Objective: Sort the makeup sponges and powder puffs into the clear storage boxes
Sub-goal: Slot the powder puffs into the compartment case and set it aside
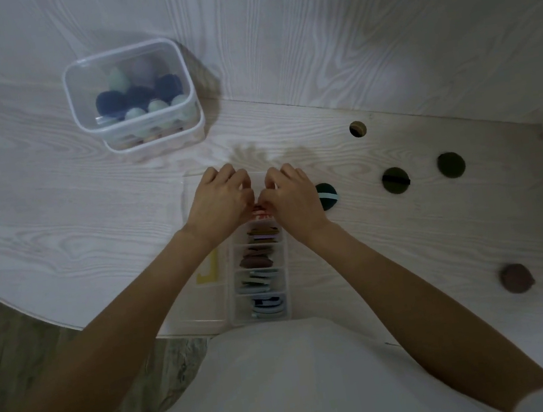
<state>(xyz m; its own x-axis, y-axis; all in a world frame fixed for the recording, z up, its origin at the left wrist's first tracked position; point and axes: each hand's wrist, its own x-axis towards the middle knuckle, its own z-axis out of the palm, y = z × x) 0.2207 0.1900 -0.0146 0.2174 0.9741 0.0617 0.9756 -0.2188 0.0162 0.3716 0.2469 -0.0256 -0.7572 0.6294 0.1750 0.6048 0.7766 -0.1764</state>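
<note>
Sitting far left on the counter, the square box holds egg-shaped sponges, dark blue and pale green ones packed together, probably parked out of the way because that sort looks done. Nearer the middle, the left hand and right hand meet over the far end of the divided box, fingers curled and tips together over something red and white; I judge they are tucking a puff into the end slot, though what each hand pinches cannot be made out. Behind them the nearer slots already hold puffs standing on edge, grouped by colour, which saves room. To the right, four puffs lie apart on the counter: a teal puff just beside the right hand, two olive puffs, and a brown puff nearest the edge, all still waiting.
</note>
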